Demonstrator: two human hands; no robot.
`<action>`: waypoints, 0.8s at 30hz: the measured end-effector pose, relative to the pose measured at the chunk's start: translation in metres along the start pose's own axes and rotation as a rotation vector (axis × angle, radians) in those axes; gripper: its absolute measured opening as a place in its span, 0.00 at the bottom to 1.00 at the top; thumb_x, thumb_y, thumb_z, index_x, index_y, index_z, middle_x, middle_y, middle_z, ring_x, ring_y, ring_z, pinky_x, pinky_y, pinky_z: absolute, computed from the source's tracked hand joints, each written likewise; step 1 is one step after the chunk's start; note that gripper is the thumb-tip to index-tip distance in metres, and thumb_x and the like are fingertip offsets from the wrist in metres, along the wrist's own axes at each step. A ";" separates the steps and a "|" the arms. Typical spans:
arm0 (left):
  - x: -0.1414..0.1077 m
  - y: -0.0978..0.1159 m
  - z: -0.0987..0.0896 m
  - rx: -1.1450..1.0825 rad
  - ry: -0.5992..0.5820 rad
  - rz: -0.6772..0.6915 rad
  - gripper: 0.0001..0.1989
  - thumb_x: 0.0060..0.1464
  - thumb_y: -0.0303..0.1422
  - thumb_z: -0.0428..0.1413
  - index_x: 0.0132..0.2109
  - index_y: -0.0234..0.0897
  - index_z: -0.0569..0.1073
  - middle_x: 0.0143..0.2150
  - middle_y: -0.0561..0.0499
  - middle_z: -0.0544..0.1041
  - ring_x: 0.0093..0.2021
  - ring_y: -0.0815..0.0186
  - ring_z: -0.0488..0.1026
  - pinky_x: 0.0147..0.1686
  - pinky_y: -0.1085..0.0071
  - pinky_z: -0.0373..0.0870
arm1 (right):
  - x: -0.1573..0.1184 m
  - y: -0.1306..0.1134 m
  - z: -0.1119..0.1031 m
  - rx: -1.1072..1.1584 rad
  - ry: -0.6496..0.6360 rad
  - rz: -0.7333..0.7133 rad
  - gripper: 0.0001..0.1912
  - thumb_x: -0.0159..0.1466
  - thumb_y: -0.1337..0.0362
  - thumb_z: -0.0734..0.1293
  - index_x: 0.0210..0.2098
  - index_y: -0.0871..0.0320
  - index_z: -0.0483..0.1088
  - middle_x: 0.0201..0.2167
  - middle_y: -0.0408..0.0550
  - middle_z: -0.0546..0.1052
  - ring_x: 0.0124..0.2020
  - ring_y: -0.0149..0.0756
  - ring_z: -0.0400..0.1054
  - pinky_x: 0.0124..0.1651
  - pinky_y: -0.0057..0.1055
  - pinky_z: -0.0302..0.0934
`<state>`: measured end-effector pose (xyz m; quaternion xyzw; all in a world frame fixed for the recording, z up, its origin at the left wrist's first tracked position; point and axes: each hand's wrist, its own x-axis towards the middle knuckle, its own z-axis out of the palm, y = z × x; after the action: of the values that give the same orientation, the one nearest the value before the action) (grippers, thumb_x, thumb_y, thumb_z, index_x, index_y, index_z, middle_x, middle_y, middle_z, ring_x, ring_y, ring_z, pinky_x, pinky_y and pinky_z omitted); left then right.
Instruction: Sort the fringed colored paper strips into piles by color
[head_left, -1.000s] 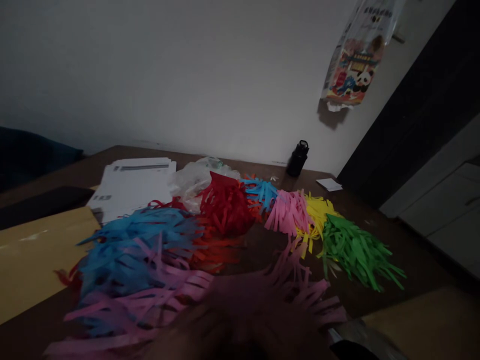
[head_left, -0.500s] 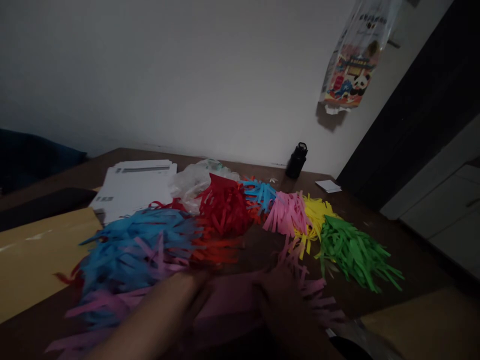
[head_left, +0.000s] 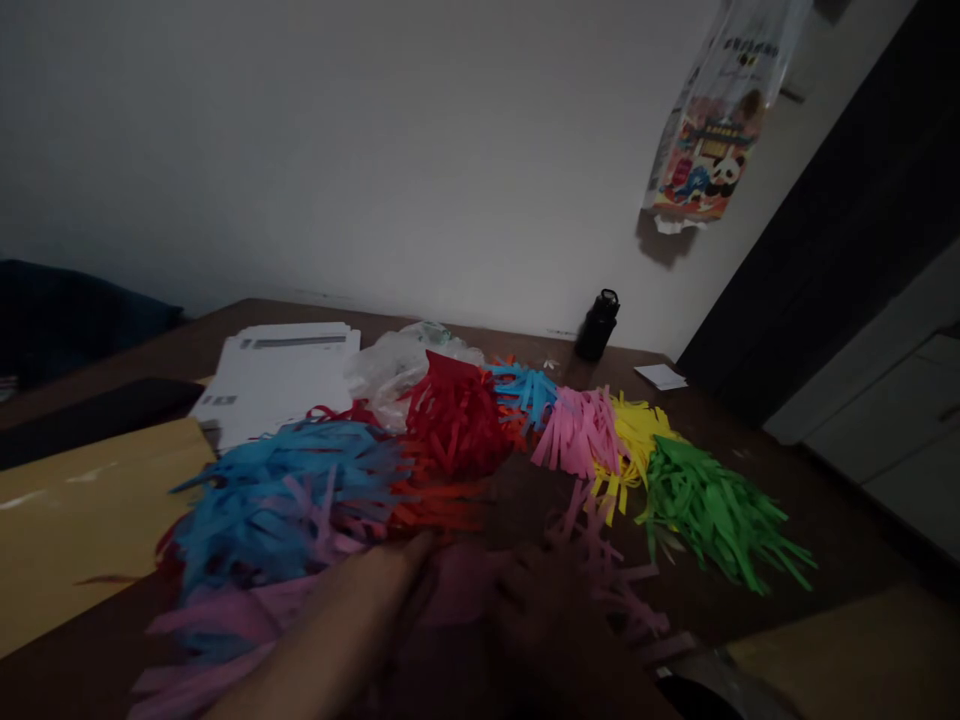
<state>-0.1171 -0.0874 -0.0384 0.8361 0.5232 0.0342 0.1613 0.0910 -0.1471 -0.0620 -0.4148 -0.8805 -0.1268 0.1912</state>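
Note:
A pink sheet of fringed paper (head_left: 463,585) lies at the near edge of the table, its cut strips spreading out to both sides. My left hand (head_left: 397,575) is closed on its left part, thumb side up, with most fingers in shadow. On the right part, my right hand (head_left: 529,595) has its fingers curled against the paper. Left of my left hand is a heap of blue fringed paper (head_left: 277,490) with pink strips over it. Beyond my hands lie orange strips (head_left: 442,505) and a red fringed bunch (head_left: 457,415).
Pink (head_left: 577,430), yellow (head_left: 637,435) and green fringed bunches (head_left: 712,510) lie right. White printed sheets (head_left: 285,375), a clear plastic bag (head_left: 382,370), a black bottle (head_left: 598,325) and a white card (head_left: 660,376) are behind. A yellow envelope (head_left: 97,510) lies left.
My right hand has moved left along the pink paper, closer to my left hand, and its fingers are more curled. The view has shifted slightly.

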 end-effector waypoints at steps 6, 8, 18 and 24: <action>-0.003 -0.003 0.021 0.185 0.453 0.418 0.16 0.55 0.20 0.52 0.45 0.45 0.76 0.48 0.52 0.80 0.48 0.58 0.72 0.51 0.60 0.60 | -0.006 0.005 0.013 0.049 0.081 0.032 0.02 0.66 0.65 0.67 0.37 0.57 0.71 0.34 0.44 0.75 0.38 0.39 0.65 0.52 0.42 0.52; 0.000 -0.005 0.035 0.203 0.597 0.579 0.12 0.55 0.22 0.57 0.36 0.47 0.77 0.37 0.58 0.81 0.40 0.62 0.72 0.49 0.64 0.57 | -0.004 0.003 0.013 0.055 0.152 0.041 0.03 0.67 0.65 0.66 0.36 0.56 0.72 0.33 0.43 0.76 0.37 0.37 0.66 0.51 0.41 0.53; 0.009 -0.018 0.065 0.164 0.626 0.592 0.13 0.61 0.27 0.52 0.30 0.44 0.75 0.29 0.58 0.78 0.35 0.64 0.71 0.51 0.61 0.56 | -0.024 0.037 0.001 -0.220 0.053 0.385 0.06 0.65 0.62 0.66 0.37 0.55 0.75 0.51 0.54 0.77 0.55 0.55 0.65 0.62 0.62 0.40; 0.009 -0.023 0.069 0.074 0.552 0.560 0.10 0.63 0.29 0.53 0.32 0.41 0.75 0.31 0.57 0.78 0.36 0.65 0.74 0.52 0.56 0.65 | -0.029 0.045 -0.030 -0.263 0.220 0.372 0.10 0.67 0.68 0.60 0.43 0.55 0.72 0.51 0.54 0.76 0.54 0.47 0.67 0.62 0.55 0.47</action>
<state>-0.1171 -0.0863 -0.1118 0.9112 0.2993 0.2814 -0.0314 0.1498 -0.1505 -0.0457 -0.5746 -0.7388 -0.2475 0.2505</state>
